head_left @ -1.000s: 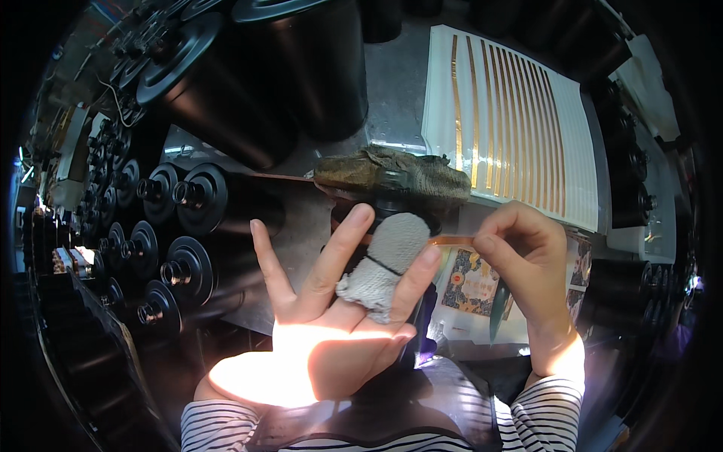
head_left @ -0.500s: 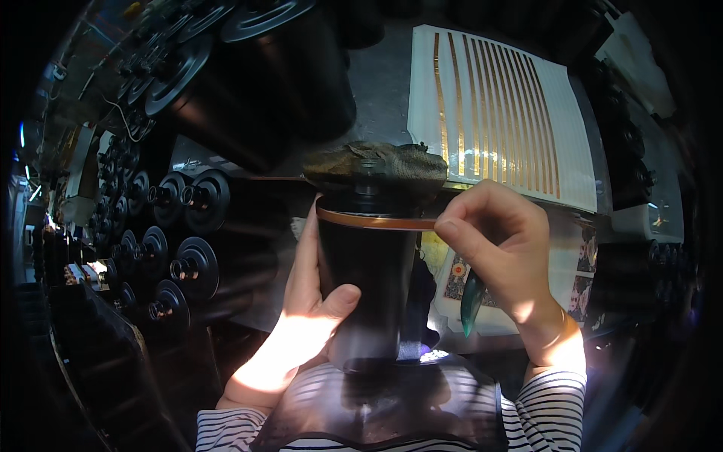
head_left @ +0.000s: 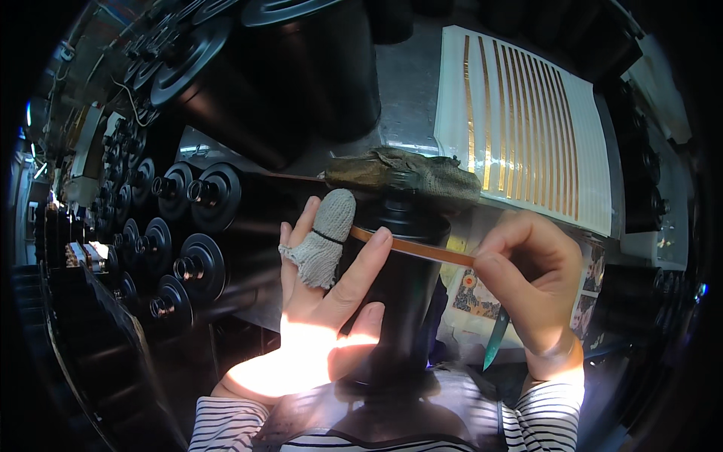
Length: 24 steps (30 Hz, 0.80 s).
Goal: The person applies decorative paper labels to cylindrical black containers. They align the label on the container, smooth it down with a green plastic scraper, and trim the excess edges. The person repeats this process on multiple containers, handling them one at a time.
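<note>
A black cylindrical vessel (head_left: 399,313) with a narrow neck lies in front of me, its neck end resting at a cloth-wrapped support (head_left: 433,179). Around its shoulder runs a thin copper-gold strip (head_left: 429,251), whose free end stretches off to the right. My right hand (head_left: 536,282) pinches that end between thumb and forefinger. A green pointed tool (head_left: 496,340) sticks out below the same hand. My left hand (head_left: 316,316) lies on the vessel's left side, fingers spread, the forefinger touching the strip. One of its fingers wears a grey knitted finger cover (head_left: 327,233).
Beyond my right hand lies a white sheet (head_left: 596,162) bearing several copper-gold strips. Large black vessels (head_left: 316,75) stand at the back left. Several more (head_left: 202,267) lie stacked on the left, necks facing outward. Printed pictures (head_left: 473,297) lie under my right hand.
My left hand has shifted from gripping the vessel's side to lying over it with fingers spread, forefinger on the strip. The strip's free end now slants down to the right. The view has shifted slightly.
</note>
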Each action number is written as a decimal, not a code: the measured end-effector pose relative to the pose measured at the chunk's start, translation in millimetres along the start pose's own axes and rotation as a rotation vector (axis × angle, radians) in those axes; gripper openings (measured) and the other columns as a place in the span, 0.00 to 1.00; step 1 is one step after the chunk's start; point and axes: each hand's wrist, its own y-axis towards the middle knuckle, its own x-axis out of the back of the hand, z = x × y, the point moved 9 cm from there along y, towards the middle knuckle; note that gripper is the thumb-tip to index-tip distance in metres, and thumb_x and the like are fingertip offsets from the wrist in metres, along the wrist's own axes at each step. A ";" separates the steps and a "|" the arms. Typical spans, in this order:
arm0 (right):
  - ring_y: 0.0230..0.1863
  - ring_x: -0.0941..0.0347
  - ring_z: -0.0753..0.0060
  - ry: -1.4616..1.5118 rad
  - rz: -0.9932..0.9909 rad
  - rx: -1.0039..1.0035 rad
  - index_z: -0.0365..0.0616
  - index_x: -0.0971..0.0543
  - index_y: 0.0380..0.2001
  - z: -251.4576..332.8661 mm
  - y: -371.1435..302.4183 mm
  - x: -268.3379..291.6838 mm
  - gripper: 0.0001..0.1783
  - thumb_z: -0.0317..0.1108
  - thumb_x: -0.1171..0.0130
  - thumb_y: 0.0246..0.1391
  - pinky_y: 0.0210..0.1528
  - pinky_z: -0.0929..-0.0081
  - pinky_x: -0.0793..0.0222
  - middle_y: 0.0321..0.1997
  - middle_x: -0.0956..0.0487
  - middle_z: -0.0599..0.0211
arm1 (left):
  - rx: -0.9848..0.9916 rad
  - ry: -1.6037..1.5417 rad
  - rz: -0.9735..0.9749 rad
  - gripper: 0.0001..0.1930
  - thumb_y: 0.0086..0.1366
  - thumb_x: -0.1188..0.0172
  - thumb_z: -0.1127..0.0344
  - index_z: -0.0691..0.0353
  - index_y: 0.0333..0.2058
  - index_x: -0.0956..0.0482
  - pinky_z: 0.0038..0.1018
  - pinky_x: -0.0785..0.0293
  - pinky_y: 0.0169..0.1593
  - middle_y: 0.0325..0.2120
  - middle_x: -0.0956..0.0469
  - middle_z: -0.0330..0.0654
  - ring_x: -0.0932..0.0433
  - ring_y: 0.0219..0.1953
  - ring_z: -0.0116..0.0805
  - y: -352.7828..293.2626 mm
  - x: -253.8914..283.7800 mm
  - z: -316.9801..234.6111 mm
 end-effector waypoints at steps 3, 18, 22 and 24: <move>0.24 0.37 0.88 -0.028 -0.014 -0.008 0.36 0.23 0.27 3.2 -2.1 -0.7 0.04 0.25 0.38 0.46 0.28 0.89 0.43 0.24 0.26 0.73 | -0.014 0.067 0.028 0.31 0.53 0.46 0.62 0.59 0.58 0.38 0.55 0.62 0.60 0.58 0.47 0.63 0.50 0.61 0.62 -2.4 -0.3 -1.3; 0.23 0.36 0.88 0.011 -0.065 -0.107 0.35 0.23 0.29 -21.9 -0.3 2.2 0.10 0.31 0.47 0.56 0.26 0.89 0.41 0.23 0.26 0.73 | -0.146 0.538 -0.025 0.28 0.53 0.44 0.74 0.45 0.54 0.31 0.71 0.65 0.55 0.38 0.24 0.46 0.44 0.60 0.58 1.6 -10.5 -34.1; 0.23 0.36 0.89 0.023 -0.106 -0.117 0.36 0.23 0.28 -24.3 0.1 2.6 0.07 0.30 0.45 0.54 0.26 0.89 0.41 0.24 0.26 0.75 | -0.216 0.495 0.007 0.25 0.53 0.40 0.68 0.42 0.52 0.29 0.75 0.64 0.52 0.32 0.20 0.39 0.39 0.58 0.54 10.5 -15.3 -51.3; 0.23 0.38 0.91 0.075 -0.147 -0.136 0.37 0.24 0.27 -28.7 0.7 2.6 0.06 0.30 0.41 0.51 0.26 0.90 0.43 0.23 0.27 0.78 | -0.277 0.370 0.158 0.25 0.56 0.44 0.69 0.45 0.54 0.31 0.66 0.57 0.56 0.37 0.22 0.43 0.38 0.58 0.52 11.6 -14.4 -51.9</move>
